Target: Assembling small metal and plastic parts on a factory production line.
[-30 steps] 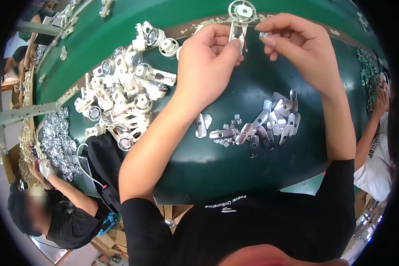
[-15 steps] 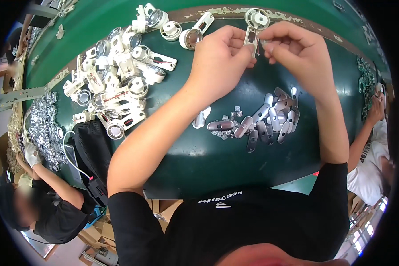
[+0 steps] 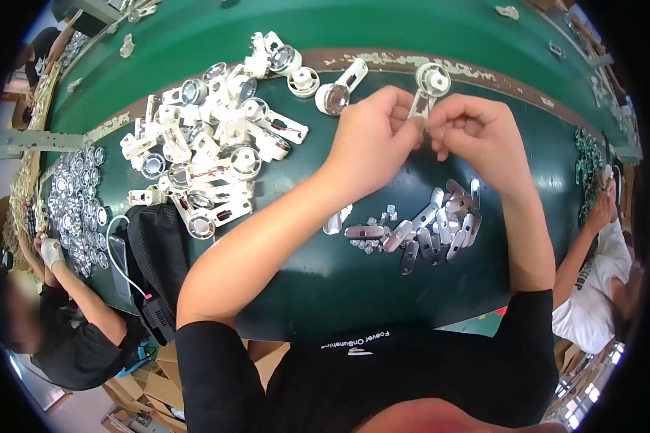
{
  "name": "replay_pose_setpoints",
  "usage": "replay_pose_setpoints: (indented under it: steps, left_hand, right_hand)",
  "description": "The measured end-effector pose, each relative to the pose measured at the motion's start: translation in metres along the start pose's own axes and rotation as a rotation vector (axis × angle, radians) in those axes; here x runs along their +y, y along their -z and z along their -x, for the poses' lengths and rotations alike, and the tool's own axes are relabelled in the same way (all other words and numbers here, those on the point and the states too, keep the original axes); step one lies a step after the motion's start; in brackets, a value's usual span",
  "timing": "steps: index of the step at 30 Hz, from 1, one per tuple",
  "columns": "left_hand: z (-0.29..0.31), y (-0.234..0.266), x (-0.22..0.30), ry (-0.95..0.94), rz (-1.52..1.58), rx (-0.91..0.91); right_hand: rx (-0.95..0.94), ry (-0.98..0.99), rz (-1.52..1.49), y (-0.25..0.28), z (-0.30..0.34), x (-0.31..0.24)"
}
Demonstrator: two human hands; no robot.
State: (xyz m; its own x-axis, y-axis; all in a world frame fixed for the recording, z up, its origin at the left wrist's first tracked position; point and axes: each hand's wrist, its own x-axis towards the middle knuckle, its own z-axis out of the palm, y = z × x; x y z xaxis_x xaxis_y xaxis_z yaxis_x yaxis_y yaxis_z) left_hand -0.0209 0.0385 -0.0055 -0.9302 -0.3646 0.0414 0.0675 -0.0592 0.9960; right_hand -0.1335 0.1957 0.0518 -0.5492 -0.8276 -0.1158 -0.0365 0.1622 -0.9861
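Note:
My left hand (image 3: 374,138) is closed on a white plastic housing (image 3: 433,81) with a round, ringed head and a flat handle. The head points away from me, and the thumb and fingers grip the handle. My right hand (image 3: 487,137) is pinched close beside that handle; whatever its fingertips hold is too small and covered to make out. Nearer me lie several brushed-metal oval plates (image 3: 440,220) with small square holes. Left of them is a scatter of small clear plastic pieces (image 3: 391,211).
A big heap of similar white housings (image 3: 202,137) covers the table's left part. Beside it are a black mesh bag (image 3: 155,238) with a pale cable and a pile of shiny round parts (image 3: 76,202). A green belt (image 3: 325,29) runs past the far edge. Co-workers sit at both sides.
The whole view has tilted, so the table and my hands sit lower in it. My hands keep their hold at the handle; a clear bit seen at my right fingertips is now hidden.

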Motion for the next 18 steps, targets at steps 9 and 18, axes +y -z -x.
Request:
replay_pose_setpoints:
  steps: [9, 18]
  left_hand:
    - [0.007, -0.001, -0.006, -0.135, -0.075, 0.007]
    - [0.01, 0.008, 0.005, -0.109, -0.107, 0.033]
  right_hand:
    - [0.063, 0.057, 0.069, -0.002, 0.01, -0.003]
    - [0.135, 0.204, 0.153, -0.02, -0.007, 0.004]
